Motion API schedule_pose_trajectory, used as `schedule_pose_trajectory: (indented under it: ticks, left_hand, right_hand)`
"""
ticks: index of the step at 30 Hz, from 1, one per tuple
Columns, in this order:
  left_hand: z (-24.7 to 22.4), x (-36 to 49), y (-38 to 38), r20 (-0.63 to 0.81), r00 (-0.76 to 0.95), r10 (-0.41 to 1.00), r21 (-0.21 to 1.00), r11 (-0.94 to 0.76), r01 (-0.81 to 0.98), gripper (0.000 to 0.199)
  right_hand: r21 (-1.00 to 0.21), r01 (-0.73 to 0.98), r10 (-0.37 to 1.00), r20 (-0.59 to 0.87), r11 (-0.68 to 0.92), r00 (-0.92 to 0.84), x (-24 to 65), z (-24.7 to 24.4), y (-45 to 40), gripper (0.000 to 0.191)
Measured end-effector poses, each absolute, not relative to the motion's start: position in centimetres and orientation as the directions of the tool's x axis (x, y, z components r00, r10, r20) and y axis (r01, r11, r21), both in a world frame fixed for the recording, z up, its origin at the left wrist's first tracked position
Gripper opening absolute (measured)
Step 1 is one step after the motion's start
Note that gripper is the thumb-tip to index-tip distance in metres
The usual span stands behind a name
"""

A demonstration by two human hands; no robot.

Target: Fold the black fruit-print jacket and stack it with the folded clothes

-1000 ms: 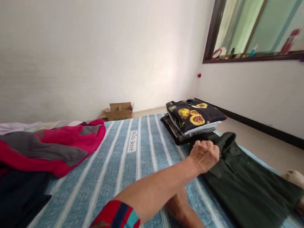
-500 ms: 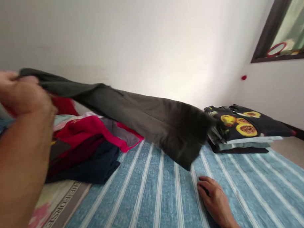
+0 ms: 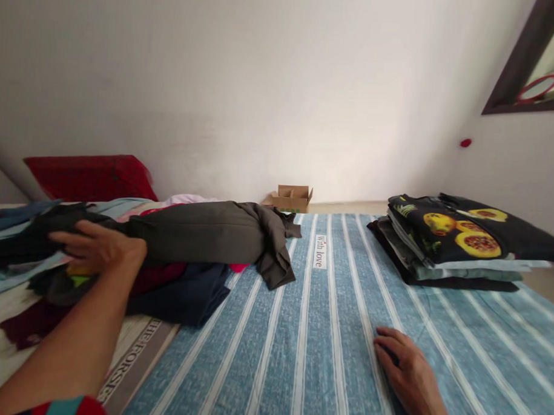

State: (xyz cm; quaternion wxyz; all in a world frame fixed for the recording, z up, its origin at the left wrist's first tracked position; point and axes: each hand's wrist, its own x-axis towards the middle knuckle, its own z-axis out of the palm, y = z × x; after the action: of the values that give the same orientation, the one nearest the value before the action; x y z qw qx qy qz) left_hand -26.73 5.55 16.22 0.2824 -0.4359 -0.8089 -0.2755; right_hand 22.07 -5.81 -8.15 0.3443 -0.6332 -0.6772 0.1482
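From where I stand, the person's left hand (image 3: 103,247) is over the heap at the left, palm down with its fingers spread out, at the near end of a grey-green garment (image 3: 198,232). It pinches nothing that I can see; whether it touches the garment, I cannot tell. The garment lies stretched across the loose clothes, its far end drooping onto the blue striped sheet (image 3: 327,324). A navy cloth (image 3: 183,295) pokes out beneath it. The right hand (image 3: 410,371) rests on the sheet at the right, fingers loosely bent, holding nothing. Beyond that hand sits a folded stack (image 3: 467,235), a black fruit-print top uppermost. A cardboard box (image 3: 294,199) stands near the wall, past the sheet's far edge.
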Motion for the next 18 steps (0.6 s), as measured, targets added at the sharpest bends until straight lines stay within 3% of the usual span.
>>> schedule_pose_trajectory:
  ticks: [2,4,6,7,10,14,18]
  left_hand:
    - [14.4,-24.3,7.5,0.742,-0.417,0.525,0.153,0.474,0.867,0.059]
    - [12.8,-21.1,9.4,0.7,-0.15,0.699,-0.111,0.313,0.943,0.053]
    - [11.2,-18.2,11.3,0.477,0.071,0.876,-0.318,0.097,0.943,0.058]
    - [10.5,-17.1,12.2,0.369,0.109,0.923,-0.349,0.029,0.937,0.064]
    - [9.0,-15.8,14.4,0.24,0.056,0.969,-0.31,0.022,0.95,0.069]
    - [9.5,-16.8,15.9,0.23,0.043,0.972,-0.269,0.021,0.963,0.039]
    - [12.4,-17.3,16.3,0.229,0.044,0.972,-0.248,0.014,0.969,0.022]
  right_hand:
    - [-0.641,0.753,0.958,0.281,0.15,0.048,22.0,-8.2,-5.8,0.031]
    - [-0.644,0.751,0.958,0.281,0.146,0.055,22.0,-8.2,-5.8,0.031]
    - [-0.644,0.752,0.958,0.281,0.144,0.057,22.0,-8.1,-5.8,0.03]
    - [-0.642,0.753,0.958,0.282,0.143,0.058,22.0,-8.0,-5.9,0.03]
    - [-0.642,0.752,0.955,0.291,0.149,0.06,22.0,-7.8,-5.9,0.029]
    - [-0.648,0.746,0.953,0.296,0.152,0.063,21.9,-7.4,-6.0,0.029]
    - [-0.649,0.747,0.957,0.284,0.148,0.056,22.0,-7.5,-6.1,0.029]
